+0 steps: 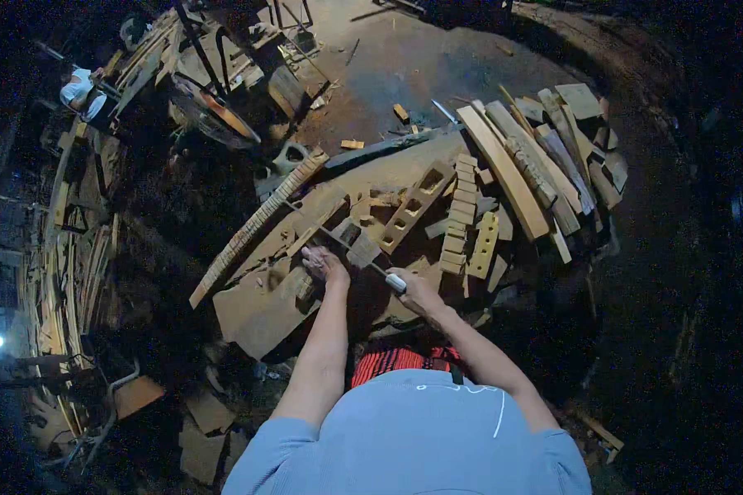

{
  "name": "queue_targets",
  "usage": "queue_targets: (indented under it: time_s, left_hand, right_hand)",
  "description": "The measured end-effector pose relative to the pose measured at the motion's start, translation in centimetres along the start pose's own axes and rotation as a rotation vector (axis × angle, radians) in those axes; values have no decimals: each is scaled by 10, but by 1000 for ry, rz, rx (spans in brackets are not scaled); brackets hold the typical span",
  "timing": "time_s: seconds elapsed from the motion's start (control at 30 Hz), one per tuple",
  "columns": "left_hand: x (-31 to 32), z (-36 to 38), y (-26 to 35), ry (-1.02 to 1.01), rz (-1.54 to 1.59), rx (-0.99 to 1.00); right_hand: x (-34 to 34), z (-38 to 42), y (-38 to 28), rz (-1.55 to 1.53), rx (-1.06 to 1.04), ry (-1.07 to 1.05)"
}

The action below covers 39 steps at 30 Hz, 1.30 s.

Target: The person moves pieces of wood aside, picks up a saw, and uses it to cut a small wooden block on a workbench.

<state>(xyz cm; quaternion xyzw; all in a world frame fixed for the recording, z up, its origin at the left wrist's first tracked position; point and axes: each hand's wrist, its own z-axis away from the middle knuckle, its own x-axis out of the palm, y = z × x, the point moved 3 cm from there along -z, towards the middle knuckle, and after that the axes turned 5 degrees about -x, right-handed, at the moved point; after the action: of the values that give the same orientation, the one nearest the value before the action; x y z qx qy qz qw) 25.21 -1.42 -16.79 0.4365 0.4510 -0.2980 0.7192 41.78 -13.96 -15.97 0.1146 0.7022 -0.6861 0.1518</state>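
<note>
My right hand is closed round the white handle of a long thin tool. Its narrow shaft runs up and left across the bench, past a small wooden block; I cannot make out what kind of tool it is. My left hand is low over the bench with its fingers curled, and what they hold, if anything, is too dark to tell. Beyond it, a long curved wooden piece with a row of notches lies along the bench's left side. A wooden block with square holes lies ahead of my right hand.
The thick wooden bench also carries a row of small blocks and a yellowish block with round holes. Long boards are stacked at the right. More timber stands at the left, where a person sits farther back.
</note>
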Motion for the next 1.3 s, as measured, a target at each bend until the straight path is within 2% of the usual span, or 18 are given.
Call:
queue_targets:
  time_s: [0.03,0.1,0.13,0.17,0.2,0.27,0.4,0.53,0.7,0.8,0.87,0.9,1.0,1.03,1.07,1.13,1.2,1.3]
  left_hand:
    - [-18,12,11,-144,127,-92]
    - [25,-15,-9,311,-235,198]
    - [46,-25,-19,579,-427,266]
    - [21,-14,0,399,-553,236]
    - [25,-17,-4,395,-558,233]
    - [31,-17,-7,718,-487,387]
    - [34,-18,-10,764,-475,418]
    - [137,-85,-83,784,-351,445]
    - [96,-59,-60,665,-166,318]
    - [126,-81,-90,667,131,301]
    - [132,-65,-89,1048,-411,406]
    - [125,-59,-81,1042,-413,404]
    - [39,-25,-25,340,24,136]
    - [29,-19,-23,336,20,135]
    - [22,-9,-14,692,-712,316]
    - [32,-4,-7,1009,-1467,481]
    - [36,-16,-12,713,-372,366]
    - [46,-24,-16,749,-450,405]
  right_hand:
    - [-5,13,-4,-11,15,-10]
    - [-22,41,-9,-15,-43,50]
    - [-29,57,-8,32,88,-8]
    - [-36,74,-6,81,215,-65]
    - [-44,88,-6,78,220,-71]
    - [-55,110,-2,32,279,-76]
    - [-56,113,7,86,281,-89]
    - [-38,63,2,53,174,-85]
    - [-2,-27,-27,-12,191,-122]
    - [14,-43,-15,88,206,-53]
    - [8,-36,-20,66,165,-35]
    - [5,-31,-23,47,115,-27]
    - [-10,-5,-32,3,171,-99]
    - [-13,11,-24,9,185,-80]
    - [-18,30,-14,20,197,-62]
    - [-41,58,-25,87,182,-94]
    - [-51,89,-18,106,247,-81]
    - [-63,117,-14,144,326,-108]
